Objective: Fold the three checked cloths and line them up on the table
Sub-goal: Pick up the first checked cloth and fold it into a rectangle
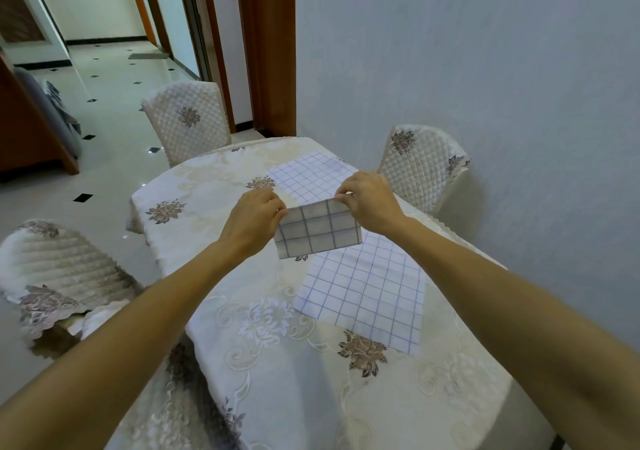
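The left hand [254,217] and right hand [369,204] each pinch 1 upper corner of a small white cloth with grey-blue check lines [318,231], which hangs above the cream floral embroidered tablecloth [242,345]. 2 larger white blue-checked cloths lie flat there: the far cloth [311,174] beyond the hands, the near cloth [367,290] below them.
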